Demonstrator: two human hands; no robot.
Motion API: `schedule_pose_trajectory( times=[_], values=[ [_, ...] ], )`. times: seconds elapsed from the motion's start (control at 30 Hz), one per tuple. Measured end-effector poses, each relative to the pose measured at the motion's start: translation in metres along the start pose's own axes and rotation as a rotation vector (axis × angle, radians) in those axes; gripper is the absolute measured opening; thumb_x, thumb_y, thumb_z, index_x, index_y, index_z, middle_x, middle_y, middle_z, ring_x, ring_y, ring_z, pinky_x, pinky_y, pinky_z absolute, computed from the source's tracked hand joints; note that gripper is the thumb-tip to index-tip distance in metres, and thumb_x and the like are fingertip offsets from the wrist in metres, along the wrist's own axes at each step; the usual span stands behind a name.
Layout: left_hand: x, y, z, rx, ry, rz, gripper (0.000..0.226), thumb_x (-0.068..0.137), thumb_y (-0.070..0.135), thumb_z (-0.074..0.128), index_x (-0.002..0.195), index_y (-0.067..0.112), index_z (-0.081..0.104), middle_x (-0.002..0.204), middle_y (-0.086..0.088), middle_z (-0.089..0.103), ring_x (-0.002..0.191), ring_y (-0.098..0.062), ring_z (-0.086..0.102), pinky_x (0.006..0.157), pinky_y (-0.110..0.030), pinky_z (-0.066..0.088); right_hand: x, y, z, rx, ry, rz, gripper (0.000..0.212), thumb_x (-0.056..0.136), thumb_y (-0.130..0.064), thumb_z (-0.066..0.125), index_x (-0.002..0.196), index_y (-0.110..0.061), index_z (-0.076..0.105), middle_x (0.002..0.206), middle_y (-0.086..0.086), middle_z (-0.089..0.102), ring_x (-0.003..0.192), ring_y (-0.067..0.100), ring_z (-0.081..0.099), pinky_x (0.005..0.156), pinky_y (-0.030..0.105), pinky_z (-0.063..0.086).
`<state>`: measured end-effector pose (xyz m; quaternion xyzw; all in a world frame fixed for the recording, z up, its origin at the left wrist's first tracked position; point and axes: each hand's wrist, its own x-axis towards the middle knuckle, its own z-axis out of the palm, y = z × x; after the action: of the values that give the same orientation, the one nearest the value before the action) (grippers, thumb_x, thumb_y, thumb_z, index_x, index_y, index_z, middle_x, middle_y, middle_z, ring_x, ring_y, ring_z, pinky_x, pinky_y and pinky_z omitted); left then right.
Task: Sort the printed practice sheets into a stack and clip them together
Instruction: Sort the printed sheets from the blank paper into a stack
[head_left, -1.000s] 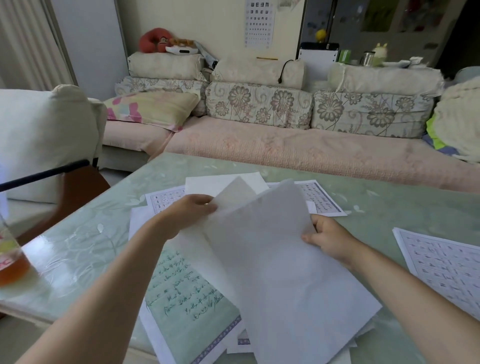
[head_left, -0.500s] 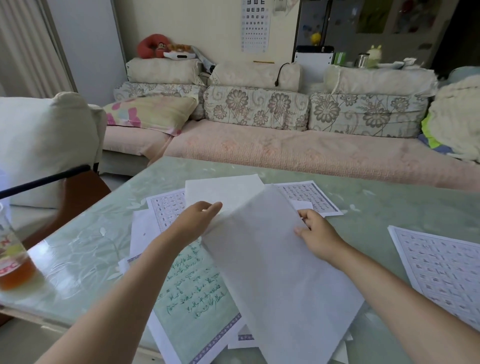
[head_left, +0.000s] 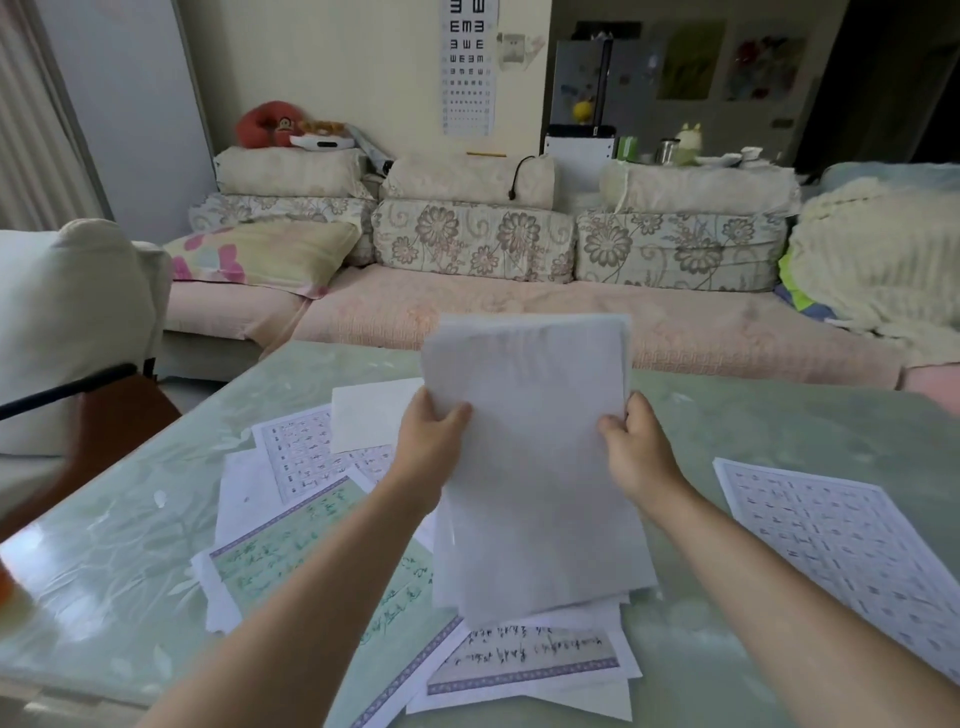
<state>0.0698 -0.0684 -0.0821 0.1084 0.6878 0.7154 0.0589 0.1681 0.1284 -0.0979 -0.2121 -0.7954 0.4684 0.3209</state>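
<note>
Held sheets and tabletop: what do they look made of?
The held sheets look like thin matte white paper; faint marks show through them. The tabletop is probably glass or glossy plastic over a pale green leaf pattern, since it reflects light.

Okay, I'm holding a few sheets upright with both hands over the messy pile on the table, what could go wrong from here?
1. The held sheets are gripped only at their side edges by the left hand and right hand, and their edges are not flush, so they could get clipped crooked.
2. Their lower edge hangs over the loose pile; tapping down there may crease or scatter it.
3. The lone sheet at the right could get left out.
</note>
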Motion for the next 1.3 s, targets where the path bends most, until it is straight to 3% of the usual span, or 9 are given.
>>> schedule_pose_trajectory(
  times=[0.1, 0.2, 0.3, 0.5, 0.67, 0.93, 1.07, 1.17, 1.3],
  values=[
    [-0.013, 0.028, 0.018, 0.007, 0.028, 0.224, 0.024, 0.093, 0.014, 0.058, 0.115, 0.025, 0.055, 0.106, 0.006, 0.066, 0.096, -0.01, 0.065, 0.078, -0.028, 0.056, 0.0, -0.017, -0.019, 0.11, 0.115, -0.122, 0.029, 0.098, -0.006, 0.048, 0.078, -0.024, 0.036, 0.071, -0.007, 0.045, 0.055, -0.002, 0.044, 0.052, 0.016, 0.034],
    [-0.025, 0.046, 0.031, 0.002, 0.01, 0.418, 0.03, 0.093, 0.015, 0.059, 0.118, 0.029, 0.051, 0.107, 0.01, 0.064, 0.095, -0.004, 0.063, 0.077, -0.025, 0.056, -0.002, -0.025, -0.037, 0.202, 0.171, -0.218, 0.032, 0.099, -0.004, 0.048, 0.08, -0.027, 0.034, 0.071, -0.009, 0.043, 0.055, -0.004, 0.044, 0.059, 0.022, 0.035],
    [-0.033, 0.044, 0.042, 0.019, -0.018, 0.48, 0.036, 0.093, 0.015, 0.061, 0.122, 0.029, 0.047, 0.111, 0.007, 0.061, 0.098, -0.004, 0.062, 0.078, -0.024, 0.056, -0.005, -0.022, -0.051, 0.219, 0.098, -0.189, 0.024, 0.098, -0.004, 0.052, 0.102, -0.025, 0.044, 0.094, -0.008, 0.061, 0.082, 0.001, 0.06, 0.075, 0.025, 0.047],
    [-0.034, 0.025, 0.053, 0.13, -0.039, 0.394, 0.032, 0.092, 0.018, 0.063, 0.118, 0.024, 0.045, 0.103, 0.014, 0.061, 0.088, 0.003, 0.061, 0.069, -0.021, 0.052, -0.009, 0.004, -0.059, 0.203, 0.002, 0.05, 0.035, 0.097, -0.005, 0.053, 0.121, -0.021, 0.034, 0.119, -0.002, 0.058, 0.107, 0.018, 0.059, 0.092, 0.032, 0.043],
    [-0.035, 0.027, 0.063, 0.197, -0.031, 0.393, 0.027, 0.093, 0.014, 0.06, 0.114, 0.024, 0.045, 0.099, 0.017, 0.057, 0.086, 0.003, 0.057, 0.061, -0.014, 0.043, -0.006, -0.004, -0.057, 0.18, -0.017, 0.072, 0.017, 0.098, -0.01, 0.05, 0.114, -0.012, 0.043, 0.099, -0.004, 0.062, 0.086, 0.014, 0.059, 0.073, 0.03, 0.044],
    [-0.024, -0.008, 0.062, 0.345, -0.055, 0.2, 0.018, 0.096, 0.007, 0.048, 0.109, 0.015, 0.04, 0.111, -0.003, 0.057, 0.098, -0.025, 0.055, 0.079, -0.03, 0.04, -0.014, 0.014, -0.037, 0.054, -0.087, 0.162, 0.016, 0.097, -0.007, 0.038, 0.112, -0.012, 0.034, 0.082, 0.006, 0.048, 0.065, 0.018, 0.043, 0.058, 0.03, 0.035],
    [-0.022, -0.007, 0.066, 0.433, -0.067, 0.212, 0.011, 0.096, 0.004, 0.039, 0.103, 0.013, 0.036, 0.105, -0.009, 0.055, 0.088, -0.028, 0.053, 0.072, -0.037, 0.045, -0.01, 0.014, -0.037, -0.02, -0.055, 0.127, 0.022, 0.098, -0.006, 0.035, 0.117, -0.015, 0.031, 0.075, 0.004, 0.042, 0.06, 0.017, 0.039, 0.055, 0.031, 0.032],
    [-0.023, 0.004, 0.075, 0.485, -0.1, 0.228, 0.008, 0.098, 0.009, 0.038, 0.105, 0.011, 0.036, 0.099, -0.007, 0.054, 0.084, -0.029, 0.055, 0.072, -0.04, 0.047, -0.006, 0.013, -0.051, -0.06, 0.018, 0.104, 0.043, 0.096, -0.005, 0.035, 0.135, -0.021, 0.03, 0.081, 0.005, 0.051, 0.064, 0.021, 0.048, 0.054, 0.03, 0.034],
    [-0.027, 0.015, 0.097, 0.558, -0.265, 0.172, 0.019, 0.1, 0.023, 0.045, 0.117, 0.014, 0.041, 0.111, -0.003, 0.057, 0.099, -0.028, 0.058, 0.084, -0.04, 0.05, 0.004, 0.025, -0.098, -0.071, 0.04, 0.222, 0.047, 0.085, -0.001, 0.037, 0.127, -0.02, 0.047, 0.107, 0.003, 0.061, 0.089, 0.026, 0.059, 0.067, 0.03, 0.042]
  ],
)
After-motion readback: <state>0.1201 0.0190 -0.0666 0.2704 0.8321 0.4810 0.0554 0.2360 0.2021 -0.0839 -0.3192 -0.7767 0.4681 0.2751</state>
